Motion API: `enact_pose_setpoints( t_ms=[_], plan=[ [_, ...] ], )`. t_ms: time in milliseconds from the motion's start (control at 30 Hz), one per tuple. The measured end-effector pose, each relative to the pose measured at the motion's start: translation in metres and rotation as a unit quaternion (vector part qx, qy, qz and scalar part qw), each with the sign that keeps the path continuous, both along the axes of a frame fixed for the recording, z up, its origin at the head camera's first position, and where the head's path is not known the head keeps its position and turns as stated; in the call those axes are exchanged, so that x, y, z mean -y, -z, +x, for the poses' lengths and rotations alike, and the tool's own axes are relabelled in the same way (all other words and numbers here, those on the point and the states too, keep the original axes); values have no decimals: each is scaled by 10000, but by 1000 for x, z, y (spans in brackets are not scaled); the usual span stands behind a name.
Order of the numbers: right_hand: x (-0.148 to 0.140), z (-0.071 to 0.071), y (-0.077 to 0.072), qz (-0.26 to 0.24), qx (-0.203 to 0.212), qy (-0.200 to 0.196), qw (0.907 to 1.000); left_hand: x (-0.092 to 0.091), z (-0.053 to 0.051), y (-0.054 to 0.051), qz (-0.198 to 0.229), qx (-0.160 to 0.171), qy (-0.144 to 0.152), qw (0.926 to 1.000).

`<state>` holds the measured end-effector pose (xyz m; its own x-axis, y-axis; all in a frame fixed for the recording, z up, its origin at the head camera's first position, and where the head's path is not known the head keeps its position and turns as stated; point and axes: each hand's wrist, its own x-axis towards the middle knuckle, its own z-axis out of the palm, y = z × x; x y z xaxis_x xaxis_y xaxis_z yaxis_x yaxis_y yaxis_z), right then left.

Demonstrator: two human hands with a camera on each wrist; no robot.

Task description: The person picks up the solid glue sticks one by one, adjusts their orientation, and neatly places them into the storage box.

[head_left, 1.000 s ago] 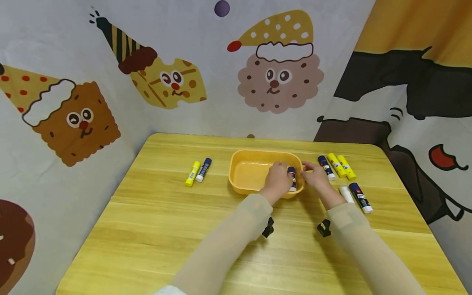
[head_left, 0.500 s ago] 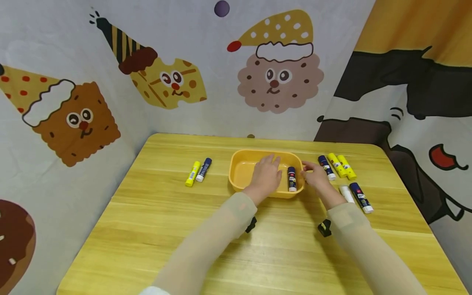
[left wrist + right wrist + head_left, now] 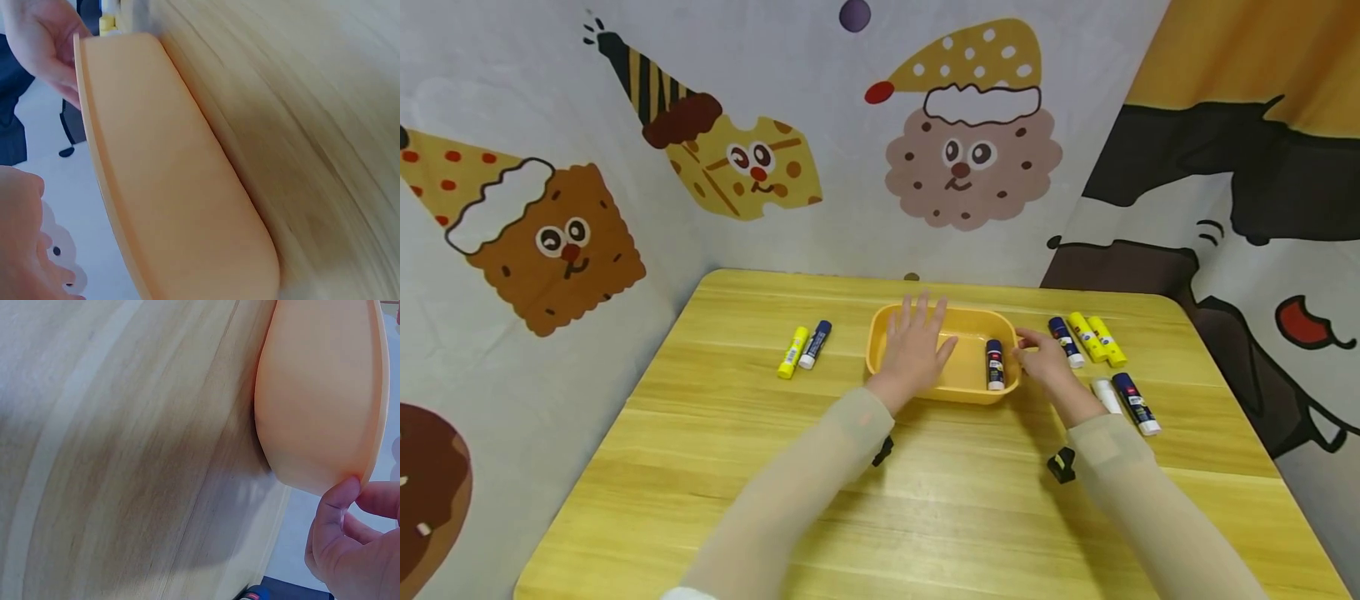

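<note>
Pinching the rim at the right end of a shallow yellow-orange plastic bin [image 3: 966, 358], the right hand [image 3: 1042, 360] has a pretty narrow grip, and the right wrist view shows the thumb against the outside wall. My read is that it's there to stop the bin sliding around on the desk [image 3: 970, 500]. The left hand [image 3: 912, 354] is the total opposite: fingers fanned out wide, nothing in them, over the bin's left half. Can't tell if it touches the near rim.

The navy-and-white glue stick [image 3: 995, 367] lies inside the bin near the right end wall, navy end toward the far side, white end toward the near side. So it's just left of the right hand with that wall between them, and off to the right of the left thumb, not touching. Probably sits that way because lying crosswise at one end leaves the rest of the floor free.

Further out, a yellow glue stick [image 3: 792, 352] and a navy glue stick [image 3: 816, 345] lie side by side toward the desk's far left corner. Toward the far right corner there's a navy one [image 3: 1065, 342] beside two yellow ones [image 3: 1087, 337], and nearer the right edge a white stick [image 3: 1106, 395], partly hidden by the right wrist, next to another navy one [image 3: 1136, 404]. Looks like loose sorting into little groups, but that's a guess.
</note>
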<state>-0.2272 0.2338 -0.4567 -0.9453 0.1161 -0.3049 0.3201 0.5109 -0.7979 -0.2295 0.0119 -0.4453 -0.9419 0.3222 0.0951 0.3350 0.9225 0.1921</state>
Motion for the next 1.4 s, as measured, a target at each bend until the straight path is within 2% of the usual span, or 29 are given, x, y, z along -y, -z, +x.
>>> enact_pose_setpoints(
  t_ms=[167,333,500,700,1000,1200,1400],
  plan=[
    [-1,0,1,12,59,5,10000,16,-3,1,3,-169,-70,9998],
    [-1,-1,1,-36,121,68,9999,37,-5,1,174,-91,-201,9996],
    [0,-1,0,30,45,23,10000,60,-10,7,392,-52,-404,9984],
    [0,0,0,-7,30,13,10000,86,-15,14,610,-207,-594,9962],
    [0,-1,0,-41,74,42,10000,119,-17,22,986,214,-1060,9892],
    [-1,0,0,-100,103,56,9999,134,-17,32,1037,315,-1314,9854],
    [-1,0,2,-143,100,64,9998,144,-17,41,905,534,-1517,9828]
  ],
)
